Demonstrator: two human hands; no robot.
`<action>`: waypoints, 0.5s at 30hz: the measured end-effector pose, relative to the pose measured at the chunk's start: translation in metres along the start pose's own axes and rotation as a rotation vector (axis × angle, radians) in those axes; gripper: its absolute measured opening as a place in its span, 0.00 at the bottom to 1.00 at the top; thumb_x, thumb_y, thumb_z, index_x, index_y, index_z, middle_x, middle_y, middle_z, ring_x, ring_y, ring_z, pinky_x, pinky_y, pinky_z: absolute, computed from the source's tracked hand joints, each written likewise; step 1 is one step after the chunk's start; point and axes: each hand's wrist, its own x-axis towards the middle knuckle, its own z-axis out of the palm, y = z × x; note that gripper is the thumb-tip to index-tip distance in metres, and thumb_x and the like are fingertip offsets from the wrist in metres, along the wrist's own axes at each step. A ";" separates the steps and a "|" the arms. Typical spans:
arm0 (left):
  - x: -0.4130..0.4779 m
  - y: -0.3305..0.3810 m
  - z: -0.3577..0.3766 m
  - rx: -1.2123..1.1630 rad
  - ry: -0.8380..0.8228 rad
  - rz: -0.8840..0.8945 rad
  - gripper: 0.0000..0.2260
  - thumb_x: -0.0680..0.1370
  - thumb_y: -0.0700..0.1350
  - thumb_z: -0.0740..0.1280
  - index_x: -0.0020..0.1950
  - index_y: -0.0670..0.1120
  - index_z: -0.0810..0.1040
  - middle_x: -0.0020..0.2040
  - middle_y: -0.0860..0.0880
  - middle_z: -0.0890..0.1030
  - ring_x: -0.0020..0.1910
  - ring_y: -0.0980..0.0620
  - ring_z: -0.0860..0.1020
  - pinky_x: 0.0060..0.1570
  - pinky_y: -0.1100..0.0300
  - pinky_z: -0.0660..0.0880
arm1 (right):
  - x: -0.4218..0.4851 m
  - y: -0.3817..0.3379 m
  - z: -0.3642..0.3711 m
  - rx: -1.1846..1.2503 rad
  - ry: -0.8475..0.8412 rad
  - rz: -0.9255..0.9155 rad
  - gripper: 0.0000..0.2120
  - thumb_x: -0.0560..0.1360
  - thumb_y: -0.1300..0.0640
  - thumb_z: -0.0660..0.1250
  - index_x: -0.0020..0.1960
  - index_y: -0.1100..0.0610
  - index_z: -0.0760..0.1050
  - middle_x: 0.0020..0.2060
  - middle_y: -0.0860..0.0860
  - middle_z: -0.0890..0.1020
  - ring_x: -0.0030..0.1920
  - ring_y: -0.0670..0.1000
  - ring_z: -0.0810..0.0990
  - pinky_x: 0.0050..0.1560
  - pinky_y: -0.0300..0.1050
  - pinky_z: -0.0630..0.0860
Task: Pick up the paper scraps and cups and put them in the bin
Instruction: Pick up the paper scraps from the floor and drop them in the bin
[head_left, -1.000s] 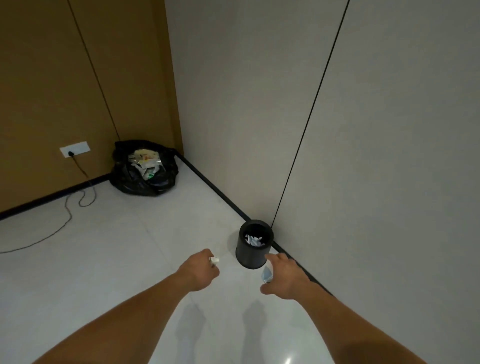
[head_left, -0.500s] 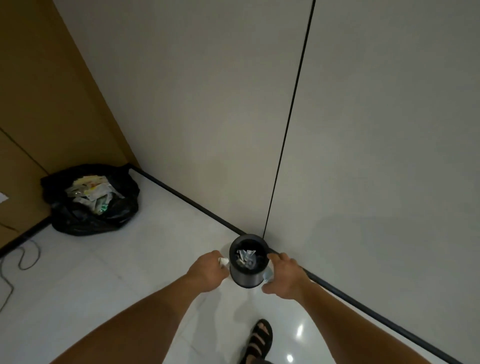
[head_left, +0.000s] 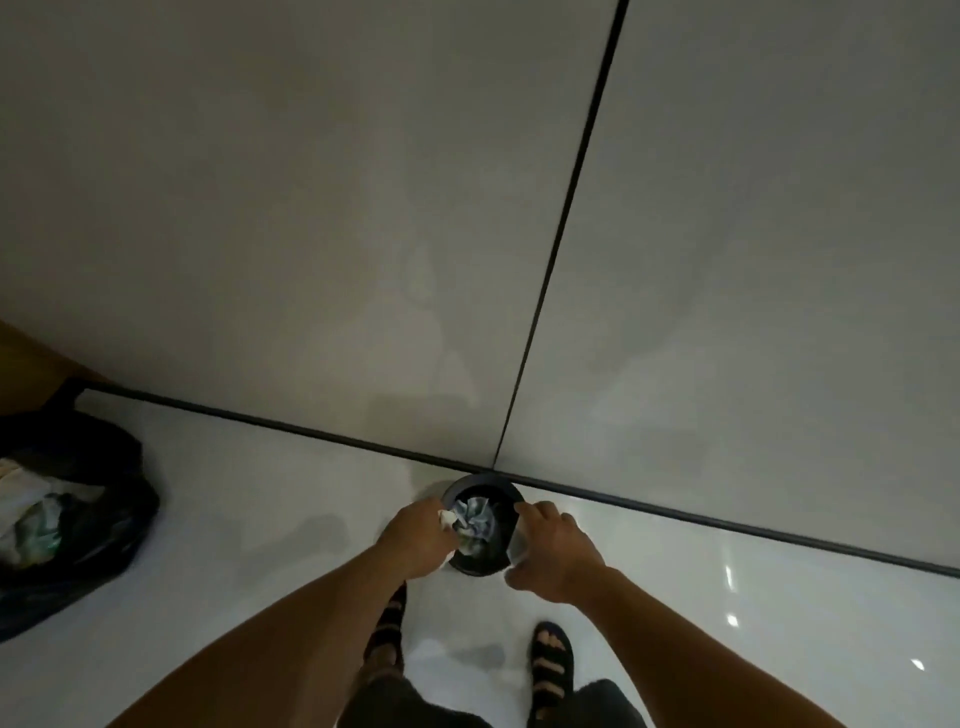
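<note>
Standing over: white glossy floor (head_left: 249, 519) that mirrors ceiling lights to the right of the right hand; a dark baseboard strip (head_left: 260, 422) runs along the foot of a pale panelled wall (head_left: 311, 208) just beyond both hands.
Wall seam: one thin dark vertical joint (head_left: 566, 234) comes down to the floor right behind the bin.
Bin: small black round bin (head_left: 480, 566) stands upright against the baseboard, its long axis vertical and its mouth facing up at the camera — it sits between the two hands.
Bin contents: crumpled paper (head_left: 475, 517) lies inside, pale with bluish shading.
Left hand: left hand (head_left: 415, 540) is curled closed around a white paper scrap (head_left: 448, 518), which pokes out past the fingers over the bin's left rim.
Right hand: right hand (head_left: 556, 553) is wrapped around a clear plastic cup (head_left: 519, 545) at the bin's right rim (the cup is blurred, so which way its mouth points cannot be told); it lies roughly along the palm, tilted toward the bin.
Feet: two dark strapped sandals (head_left: 551, 665) on the floor below the hands, the left one partly hidden by the left forearm.
Far left of the left hand: a black rubbish bag (head_left: 104, 519) lies open on the floor, well apart from the bin — light wrappers show inside.
Corner: a sliver of brown wall (head_left: 31, 364) shows above the bag.
</note>
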 end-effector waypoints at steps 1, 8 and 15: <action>0.016 -0.005 -0.003 0.017 -0.038 0.011 0.14 0.77 0.49 0.65 0.61 0.44 0.72 0.59 0.45 0.76 0.56 0.47 0.75 0.49 0.62 0.69 | 0.008 -0.003 0.006 0.039 0.013 0.036 0.44 0.64 0.44 0.74 0.74 0.47 0.57 0.68 0.50 0.67 0.63 0.54 0.69 0.59 0.47 0.72; 0.103 -0.041 0.000 0.128 -0.165 -0.020 0.05 0.76 0.47 0.65 0.49 0.49 0.70 0.50 0.48 0.78 0.48 0.51 0.76 0.48 0.60 0.72 | 0.084 -0.006 0.077 0.302 0.048 0.244 0.47 0.64 0.40 0.72 0.76 0.46 0.53 0.69 0.48 0.65 0.63 0.52 0.68 0.61 0.45 0.73; 0.233 -0.054 0.098 0.162 -0.238 0.055 0.09 0.77 0.45 0.66 0.56 0.46 0.74 0.50 0.47 0.78 0.51 0.47 0.77 0.46 0.59 0.71 | 0.194 0.054 0.178 0.424 0.090 0.362 0.46 0.67 0.44 0.73 0.76 0.47 0.51 0.71 0.50 0.62 0.66 0.56 0.66 0.63 0.51 0.72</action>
